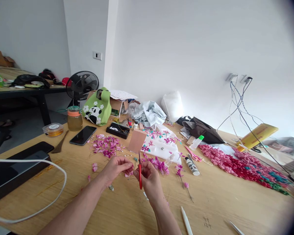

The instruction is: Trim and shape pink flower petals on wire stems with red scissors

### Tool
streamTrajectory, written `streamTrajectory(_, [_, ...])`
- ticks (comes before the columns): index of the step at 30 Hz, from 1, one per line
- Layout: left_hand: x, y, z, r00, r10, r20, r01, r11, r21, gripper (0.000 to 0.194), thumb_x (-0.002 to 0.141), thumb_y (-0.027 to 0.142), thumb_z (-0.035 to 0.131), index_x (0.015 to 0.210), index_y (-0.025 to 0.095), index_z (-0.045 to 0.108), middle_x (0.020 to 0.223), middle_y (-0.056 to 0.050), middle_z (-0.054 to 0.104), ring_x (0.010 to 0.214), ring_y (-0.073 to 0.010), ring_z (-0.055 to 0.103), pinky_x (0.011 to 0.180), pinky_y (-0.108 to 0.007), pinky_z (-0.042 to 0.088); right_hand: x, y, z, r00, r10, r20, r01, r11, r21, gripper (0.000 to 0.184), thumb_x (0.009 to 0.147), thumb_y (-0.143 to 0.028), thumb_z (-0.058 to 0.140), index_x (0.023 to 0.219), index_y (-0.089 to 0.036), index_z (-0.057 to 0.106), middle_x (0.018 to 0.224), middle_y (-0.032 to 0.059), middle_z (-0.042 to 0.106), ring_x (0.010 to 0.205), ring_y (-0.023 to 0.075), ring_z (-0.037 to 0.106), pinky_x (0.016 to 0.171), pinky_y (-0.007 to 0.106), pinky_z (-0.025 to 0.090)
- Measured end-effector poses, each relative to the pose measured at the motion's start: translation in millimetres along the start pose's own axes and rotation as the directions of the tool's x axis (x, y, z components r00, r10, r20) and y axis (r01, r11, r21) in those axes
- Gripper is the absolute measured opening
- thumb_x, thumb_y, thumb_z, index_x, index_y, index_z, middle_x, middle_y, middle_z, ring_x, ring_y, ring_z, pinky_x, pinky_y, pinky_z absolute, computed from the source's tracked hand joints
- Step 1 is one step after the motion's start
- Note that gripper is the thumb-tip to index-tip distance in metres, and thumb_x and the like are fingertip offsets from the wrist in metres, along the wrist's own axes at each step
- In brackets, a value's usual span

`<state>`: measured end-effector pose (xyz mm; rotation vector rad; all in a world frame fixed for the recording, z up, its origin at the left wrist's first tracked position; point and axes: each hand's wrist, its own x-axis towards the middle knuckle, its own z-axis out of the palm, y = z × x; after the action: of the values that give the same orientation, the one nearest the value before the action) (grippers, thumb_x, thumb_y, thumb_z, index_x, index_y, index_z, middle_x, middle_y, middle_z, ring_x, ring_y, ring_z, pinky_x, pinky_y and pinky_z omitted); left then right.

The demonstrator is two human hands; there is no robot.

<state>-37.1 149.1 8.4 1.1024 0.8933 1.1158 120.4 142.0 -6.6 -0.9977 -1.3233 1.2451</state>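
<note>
Over the table [105, 212], the right hand [150, 179] holds red-handled scissors [140, 179] close to the left hand [117, 167], apparently pinching a pink petal [128, 173]; a misplaced cut could tear it.

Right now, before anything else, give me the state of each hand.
Left hand: closed in a fingertip pinch; what it holds, if anything, is too small to tell.
Right hand: closed, holding a red-handled tool.

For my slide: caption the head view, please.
Right hand holds a red-handled tool beside the left hand, near loose pink petals.
</note>
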Motion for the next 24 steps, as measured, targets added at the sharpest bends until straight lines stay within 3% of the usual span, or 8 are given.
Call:
streamTrajectory(6, [0,2,-0.2,1.0,-0.002,0.026,0.004,0.999,-0.051,0.029,0.068,0.04,0.073,0.066,0.011,0.069,0.06,-0.007,0.067,0.058,-0.0175,0.06,0.059,-0.029,0.045,-2,-9,-4,0.986,0.164,0.01,-0.164,0.985,0.061,0.045,0.066,-0.049,0.079,0.079,-0.016,0.051,0.06,-0.0021,0.057,0.051,0.01,0.048,0.048,0.021,0.036])
streamTrajectory(12, [2,-2,-1.0,1.0,-0.009,0.012,0.01,0.997,-0.078,0.03,0.067,0.041,0.075,0.066,0.011,0.069,0.059,-0.005,0.066,0.056,-0.015,0.058,0.056,-0.027,0.044,-1,-5,-5,0.98,0.198,0.008,-0.198,0.975,0.102,0.046,0.062,-0.047,0.082,0.078,-0.016,0.053,0.062,-0.0009,0.06,0.052,0.0112,0.053,0.049,0.021,0.039])
streamTrajectory(16, [3,-5,-4.4,0.999,-0.019,0.029,0.024,0.984,-0.178,0.025,0.068,0.036,0.076,0.069,0.012,0.069,0.061,-0.004,0.066,0.056,-0.0136,0.058,0.056,-0.025,0.045,0,-1,-6,0.973,0.23,-0.011,-0.228,0.969,0.091,0.049,0.063,-0.055,0.079,0.077,-0.016,0.053,0.064,0.0024,0.063,0.051,0.0119,0.053,0.046,0.021,0.039])
streamTrajectory(20, [4,-8,-8.9,0.998,-0.045,0.049,0.058,0.95,-0.306,0.02,0.069,0.031,0.077,0.069,0.012,0.069,0.064,-0.003,0.066,0.057,-0.0113,0.058,0.058,-0.023,0.046,-3,0,-6,0.955,0.256,0.149,-0.28,0.945,0.171,0.044,0.073,-0.055,0.072,0.078,-0.015,0.054,0.067,0.0032,0.064,0.047,0.0105,0.053,0.043,0.02,0.038])
streamTrajectory(24, [3,-8,-10.0,0.993,-0.048,0.106,0.08,0.944,-0.321,0.02,0.072,0.029,0.075,0.067,0.011,0.067,0.062,-0.004,0.065,0.055,-0.0114,0.058,0.057,-0.024,0.046,-5,-3,-6,0.911,0.252,0.326,-0.345,0.899,0.271,0.04,0.077,-0.052,0.071,0.078,-0.014,0.055,0.064,0.0017,0.061,0.045,0.0089,0.051,0.042,0.02,0.037])
